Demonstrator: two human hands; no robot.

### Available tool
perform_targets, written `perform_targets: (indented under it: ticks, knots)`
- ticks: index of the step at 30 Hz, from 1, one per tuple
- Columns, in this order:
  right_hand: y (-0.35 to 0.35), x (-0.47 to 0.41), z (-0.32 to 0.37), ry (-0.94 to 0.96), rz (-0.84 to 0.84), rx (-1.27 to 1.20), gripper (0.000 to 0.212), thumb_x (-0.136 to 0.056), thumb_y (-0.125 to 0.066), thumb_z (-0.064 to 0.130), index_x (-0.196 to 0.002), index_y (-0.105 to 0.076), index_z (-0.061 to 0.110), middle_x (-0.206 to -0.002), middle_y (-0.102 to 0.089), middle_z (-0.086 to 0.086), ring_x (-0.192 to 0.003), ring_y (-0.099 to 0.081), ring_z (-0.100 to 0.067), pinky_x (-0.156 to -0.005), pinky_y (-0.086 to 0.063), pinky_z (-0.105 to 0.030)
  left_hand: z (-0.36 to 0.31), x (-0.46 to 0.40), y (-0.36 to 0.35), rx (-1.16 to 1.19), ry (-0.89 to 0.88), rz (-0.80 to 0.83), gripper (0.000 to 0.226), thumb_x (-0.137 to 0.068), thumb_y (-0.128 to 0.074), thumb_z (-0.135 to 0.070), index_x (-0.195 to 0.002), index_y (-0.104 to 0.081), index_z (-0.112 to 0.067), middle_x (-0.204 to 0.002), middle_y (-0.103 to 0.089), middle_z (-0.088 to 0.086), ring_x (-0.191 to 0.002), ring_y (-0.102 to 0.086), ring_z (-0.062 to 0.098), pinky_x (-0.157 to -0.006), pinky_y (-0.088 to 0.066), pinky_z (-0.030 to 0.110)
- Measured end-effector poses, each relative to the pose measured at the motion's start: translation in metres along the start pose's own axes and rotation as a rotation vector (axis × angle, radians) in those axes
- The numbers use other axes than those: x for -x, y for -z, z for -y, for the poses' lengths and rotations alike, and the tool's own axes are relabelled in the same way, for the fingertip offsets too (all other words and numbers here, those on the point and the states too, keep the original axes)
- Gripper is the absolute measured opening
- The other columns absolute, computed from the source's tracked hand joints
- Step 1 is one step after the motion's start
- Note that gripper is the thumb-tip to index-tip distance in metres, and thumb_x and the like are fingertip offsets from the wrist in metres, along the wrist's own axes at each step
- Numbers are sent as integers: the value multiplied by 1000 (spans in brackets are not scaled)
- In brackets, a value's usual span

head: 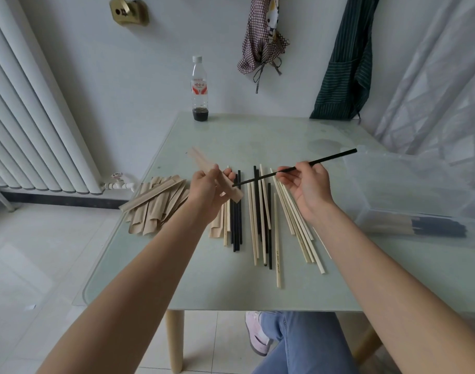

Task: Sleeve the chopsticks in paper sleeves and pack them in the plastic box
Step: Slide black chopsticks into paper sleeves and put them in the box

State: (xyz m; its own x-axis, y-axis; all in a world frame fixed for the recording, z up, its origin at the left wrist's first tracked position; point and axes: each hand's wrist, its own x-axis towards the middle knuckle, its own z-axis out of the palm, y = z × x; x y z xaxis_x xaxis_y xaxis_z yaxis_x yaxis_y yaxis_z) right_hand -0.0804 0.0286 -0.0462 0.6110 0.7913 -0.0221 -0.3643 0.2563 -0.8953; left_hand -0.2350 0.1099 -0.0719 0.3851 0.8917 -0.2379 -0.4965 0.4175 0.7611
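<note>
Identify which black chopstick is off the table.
The black chopstick pinched in the right hand, its tip at the paper sleeve in the left hand. The other black chopsticks lie flat on the table.

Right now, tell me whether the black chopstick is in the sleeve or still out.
Out. The right hand holds the black chopstick with its tip only at the mouth of the paper sleeve in the left hand; nearly its whole length shows.

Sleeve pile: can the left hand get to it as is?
Probably not yet: the sleeve pile lies uncovered just beside the left hand, but that hand is holding a paper sleeve.
</note>
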Motion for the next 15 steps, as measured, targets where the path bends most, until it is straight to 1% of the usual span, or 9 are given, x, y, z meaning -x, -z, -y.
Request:
perform_targets:
  ticks: [2,4,6,8,9,10,13,15]
  knots:
    - [0,1,2,25,-29,-26,18,-93,-37,-3,-82,-37,10,-72,-60,-18,-50,-62,-16,-54,-53,-21,1,1,0,22,-41,-8,32,-102,-37,-17,-132,-30,-9,-97,-65,12,-84,-68,21,-84,-51,50]
    - [0,2,2,42,-41,-35,18,-93,-37,-3,-82,-37,11,-72,-60,-17,-50,-62,-16,-56,-53,-22,2,1,0,115,-57,11,41,-103,-32,-18,-141,-18,-15,-101,-64,16,-91,-68,26,-84,-50,55]
    - [0,2,2,36,-41,-32,17,-93,-36,-2,-82,-37,10,-72,-60,-17,-50,-62,-16,-56,-53,-22,2,-4,1,236,-50,37,45,-104,-27,-22,-145,-8,-16,-104,-61,21,-92,-68,30,-76,-54,56]
    - [0,2,1,33,-52,-26,16,-94,-36,-2,-84,-36,10,-73,-61,-17,-51,-63,-16,-57,-54,-22,1,-7,3,334,-24,63,48,-104,-24,-28,-145,-8,-12,-109,-60,25,-89,-70,34,-64,-57,51]
    - [0,2,0,34,-63,-25,16,-94,-36,-2,-84,-36,10,-73,-61,-17,-52,-63,-16,-58,-55,-22,1,-7,4,359,-16,74,48,-103,-23,-31,-145,-9,-10,-110,-59,26,-88,-70,35,-61,-58,49]
    - [0,2,-1,36,-74,-25,15,-95,-37,-1,-85,-36,10,-74,-61,-16,-53,-63,-16,-58,-55,-22,0,-6,4,373,-14,85,49,-103,-23,-32,-144,-11,-8,-111,-59,27,-88,-70,36,-62,-58,49]
    - [-2,2,-2,41,-91,-51,15,-96,-36,0,-85,-36,11,-74,-61,-16,-54,-64,-16,-60,-55,-23,-1,1,1,373,-8,126,49,-103,-22,-32,-141,-16,-2,-115,-57,29,-94,-67,37,-73,-59,46]
    - [-4,4,-3,44,-94,-80,16,-97,-36,1,-84,-37,11,-73,-61,-15,-56,-64,-16,-62,-55,-23,-2,4,-1,357,-5,154,49,-104,-21,-31,-140,-16,1,-118,-57,30,-92,-69,35,-73,-59,42]
